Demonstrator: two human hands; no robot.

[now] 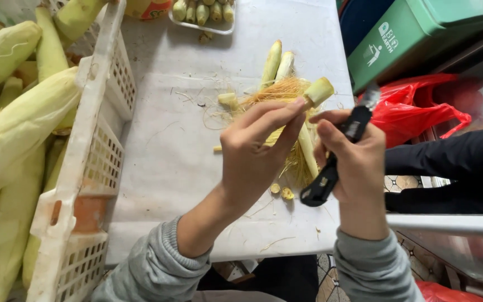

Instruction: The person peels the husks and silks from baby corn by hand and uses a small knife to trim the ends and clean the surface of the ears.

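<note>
- Left hand [255,154], at the middle of the frame, is closed around a baby corn ear [315,95]; the cut pale end of the ear sticks out above the fingertips, and golden silk [286,89] hangs loose around it.
- Right hand [353,162], just right of centre, is wrapped around the black handle of a small knife [331,168], whose blade end is pointed up toward the ear; the blade itself is blurred.
- Two husked, pale ears [278,61] are laid side by side on the white table [163,145], just above the hands.
- Small cut stubs [282,192] and strands of silk are scattered on the table below the hands.
- A clear tray [199,22] of trimmed ears is seen at the top centre of the frame, so part of the work is judged done.
- A white plastic crate [93,140] along the left edge is filled with many unhusked ears [12,128], so most of the work is judged left.
- A green bin [420,39] and a red plastic bag [420,109] are seen at the upper right, and a dark sleeve [454,156] of another person is seen at the right edge.
</note>
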